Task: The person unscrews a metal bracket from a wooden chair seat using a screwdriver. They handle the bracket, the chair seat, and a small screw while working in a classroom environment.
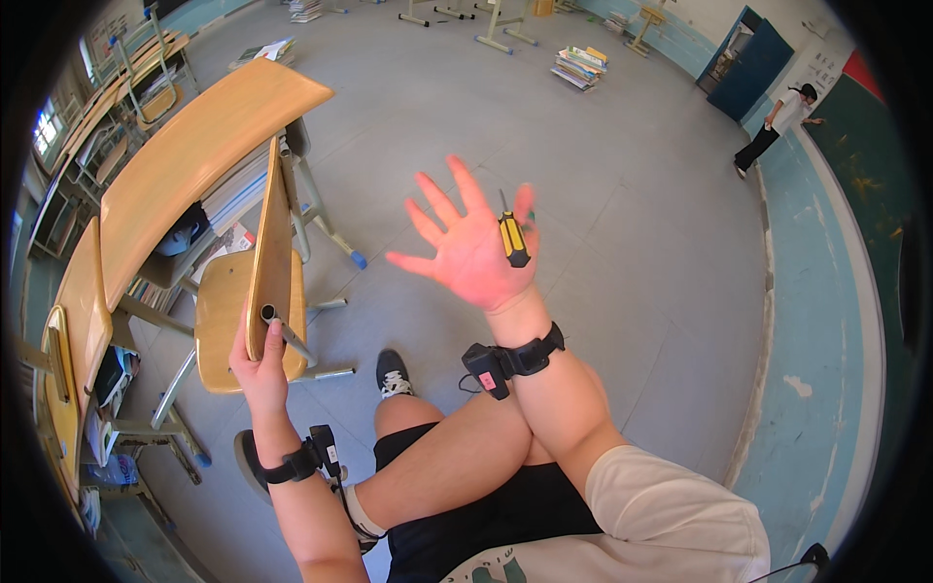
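Note:
My left hand (pixel 264 361) grips the near edge of a wooden chair backrest (pixel 264 240), its thumb beside the open end of a metal tube (pixel 269 313). Below and behind the backrest is the chair's wooden seat (pixel 219 313). My right hand (pixel 477 251) is raised over the floor, palm up and fingers spread. A small yellow and black screwdriver (pixel 513 239) lies across the palm near the base of the thumb, its shaft pointing away from me; the fingers are not closed round it. Black devices are strapped to both wrists.
Wooden desks (pixel 168 153) with books beneath line the left. A stack of books (pixel 581 67) sits on the floor ahead, near metal desk legs (pixel 503 33). At the far right a person (pixel 776 124) stands by the chalkboard (pixel 853 153), near a blue door (pixel 751 69). My legs are crossed below.

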Tool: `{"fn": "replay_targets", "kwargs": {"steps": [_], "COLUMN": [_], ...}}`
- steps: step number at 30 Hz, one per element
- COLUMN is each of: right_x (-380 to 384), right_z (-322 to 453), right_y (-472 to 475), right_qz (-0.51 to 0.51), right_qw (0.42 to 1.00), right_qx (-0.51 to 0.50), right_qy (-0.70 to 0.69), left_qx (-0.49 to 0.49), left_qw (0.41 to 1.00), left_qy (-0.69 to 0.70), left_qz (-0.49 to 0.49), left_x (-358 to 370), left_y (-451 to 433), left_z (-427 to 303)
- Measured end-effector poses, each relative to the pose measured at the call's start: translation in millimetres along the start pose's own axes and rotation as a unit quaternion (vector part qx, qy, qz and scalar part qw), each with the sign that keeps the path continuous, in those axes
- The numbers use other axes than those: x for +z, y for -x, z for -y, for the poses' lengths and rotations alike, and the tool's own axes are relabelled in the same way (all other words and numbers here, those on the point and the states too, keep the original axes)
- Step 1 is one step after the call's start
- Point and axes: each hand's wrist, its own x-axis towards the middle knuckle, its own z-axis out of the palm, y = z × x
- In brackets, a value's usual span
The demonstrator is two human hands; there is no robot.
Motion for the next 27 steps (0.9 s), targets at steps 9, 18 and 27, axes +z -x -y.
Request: {"fn": "replay_targets", "kwargs": {"steps": [9, 18, 27], "right_x": [-5.3, -19.7, -3.3], "right_z": [-7.8, -28.4, -41.1], "right_y": [-4.6, -7.5, -12.0], "right_qz": [-0.024, -0.250, -0.175], "right_qw": [0.999, 0.620, 0.648], "right_qx": [0.042, 0.207, -0.012], "right_qy": [0.015, 0.714, 0.742], "left_qx": [-0.021, -0.015, -0.014], "left_qw": [0.997, 0.998, 0.996], "left_qy": [-0.073, -0.058, -0.088], "left_qz": [-0.007, 0.026, -0.020], "left_x": [-12.1, -20.2, -35.9], "left_y": [-1.8, 0.1, 10.3], "left_z": [1.5, -6.2, -35.9]}}
